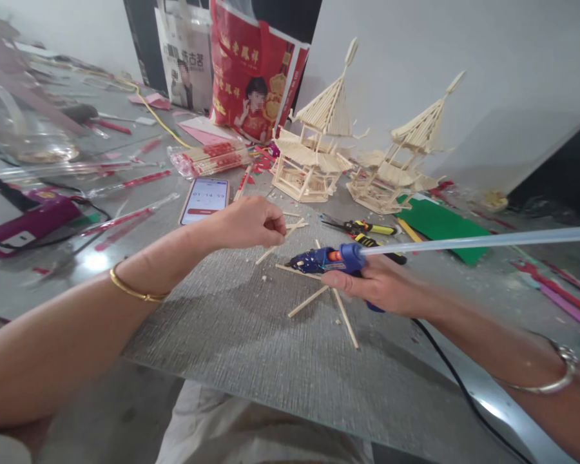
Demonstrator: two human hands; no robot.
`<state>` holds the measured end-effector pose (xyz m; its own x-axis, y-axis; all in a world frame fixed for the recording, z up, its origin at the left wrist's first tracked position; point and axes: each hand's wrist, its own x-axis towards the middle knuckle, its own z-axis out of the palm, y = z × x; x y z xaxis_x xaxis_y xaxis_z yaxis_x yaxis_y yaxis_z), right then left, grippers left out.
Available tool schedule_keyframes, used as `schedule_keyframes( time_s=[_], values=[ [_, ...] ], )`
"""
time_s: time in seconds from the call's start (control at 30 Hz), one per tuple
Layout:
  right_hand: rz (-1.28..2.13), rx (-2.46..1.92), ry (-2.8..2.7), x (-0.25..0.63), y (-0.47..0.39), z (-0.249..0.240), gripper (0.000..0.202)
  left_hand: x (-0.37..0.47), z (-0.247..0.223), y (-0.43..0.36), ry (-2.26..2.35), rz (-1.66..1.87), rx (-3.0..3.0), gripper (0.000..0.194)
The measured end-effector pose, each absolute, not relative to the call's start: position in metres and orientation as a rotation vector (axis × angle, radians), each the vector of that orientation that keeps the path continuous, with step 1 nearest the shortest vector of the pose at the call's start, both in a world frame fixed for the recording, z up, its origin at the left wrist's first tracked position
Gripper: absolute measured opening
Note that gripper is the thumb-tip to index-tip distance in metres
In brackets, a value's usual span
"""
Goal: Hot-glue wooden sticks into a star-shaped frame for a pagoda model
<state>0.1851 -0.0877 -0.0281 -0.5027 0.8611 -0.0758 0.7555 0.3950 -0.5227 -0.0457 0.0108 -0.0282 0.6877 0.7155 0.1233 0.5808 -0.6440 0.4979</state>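
My right hand (381, 283) is wrapped round a blue glue gun (348, 256) with a long clear glue stick rising out of its back. The gun's nozzle points left, over the end of a thin wooden stick (297, 272) on the grey table. More wooden sticks (345, 319) lie loose or crossed below and beyond the gun. My left hand (254, 222) is closed just above crossed sticks to the left of the nozzle; whatever its fingers may hold is hidden.
Two wooden pagoda models (314, 161) stand at the back. Near them lie pliers (362, 227), green card (439, 225), a phone (204, 201) and bundled sticks (212, 159). Bags (256, 77) stand behind. A purple device (24, 219) is left; a black cord (449, 367) runs right.
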Motion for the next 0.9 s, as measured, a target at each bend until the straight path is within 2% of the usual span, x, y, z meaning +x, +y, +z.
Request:
schedule_keyframes(
  time_s=[0.33,0.63,0.83,0.9],
  values=[
    [0.766,-1.431,-2.447,0.185,-0.087,-0.029,0.044,-0.046,-0.029,0.01,1.001,0.42,2.481,0.017],
    [0.77,-1.608,-2.268,0.213,-0.109,-0.029,0.042,-0.045,-0.032,0.012,0.997,0.395,2.464,0.018],
    [0.803,-1.797,-2.088,0.238,-0.138,-0.019,0.049,-0.042,-0.029,0.011,0.95,0.374,2.406,0.02],
    [0.714,-1.88,-1.976,0.252,-0.152,-0.021,0.05,-0.037,-0.025,0.012,0.911,0.38,2.42,0.018]
  ],
)
